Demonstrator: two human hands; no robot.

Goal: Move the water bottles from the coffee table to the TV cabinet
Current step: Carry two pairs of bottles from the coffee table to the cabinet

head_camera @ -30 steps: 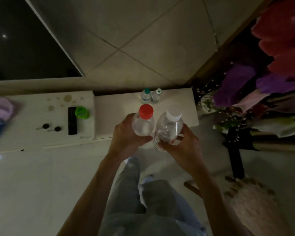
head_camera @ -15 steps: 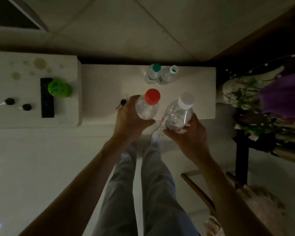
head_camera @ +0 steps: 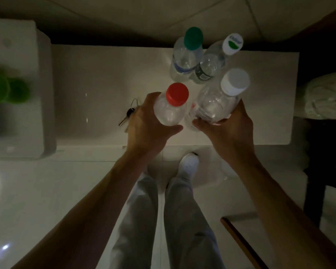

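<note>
left hand [head_camera: 149,123] grips the red-cap bottle [head_camera: 171,107], right hand [head_camera: 227,131] grips the tilted white-cap bottle [head_camera: 219,101], both over the white worktop [head_camera: 105,84]. just beyond them the green-cap bottle [head_camera: 186,55] and printed-cap bottle [head_camera: 213,59] stand touching each other. keys [head_camera: 128,115] lie beside the left hand. a blurred green thing [head_camera: 8,90] sits far left.

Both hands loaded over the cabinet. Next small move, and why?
Probably lower both straight down and stand them on the cabinet top: the left hand grips the red-capped bottle, the right hand the white-capped bottle, both over bare surface just in front of the standing green-capped bottle.
</note>
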